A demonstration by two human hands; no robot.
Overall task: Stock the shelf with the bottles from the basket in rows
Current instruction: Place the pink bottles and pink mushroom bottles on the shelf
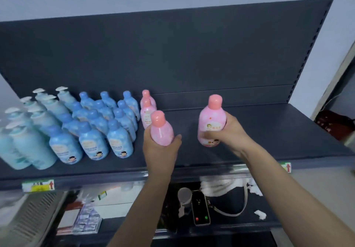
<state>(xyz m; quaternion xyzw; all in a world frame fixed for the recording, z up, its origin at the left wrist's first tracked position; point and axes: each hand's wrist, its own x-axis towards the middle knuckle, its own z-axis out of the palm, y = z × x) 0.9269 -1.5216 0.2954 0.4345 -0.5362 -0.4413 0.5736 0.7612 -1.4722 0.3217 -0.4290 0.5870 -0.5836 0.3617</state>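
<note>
My left hand [159, 148] grips a pink bottle [161, 129] just in front of two pink bottles [147, 110] that stand one behind the other on the dark shelf [259, 131]. My right hand [228, 131] holds another pink bottle [211, 120] upright over the bare shelf to the right. Rows of blue bottles [99, 125] fill the shelf left of the pink ones. The basket is not in view.
Pale turquoise pump bottles [28, 127] stand at the far left of the shelf. The shelf's back panel [172, 54] rises behind. On the lower shelf lie a phone [200, 208], a white bag with a strap [224, 187] and packets [86, 221].
</note>
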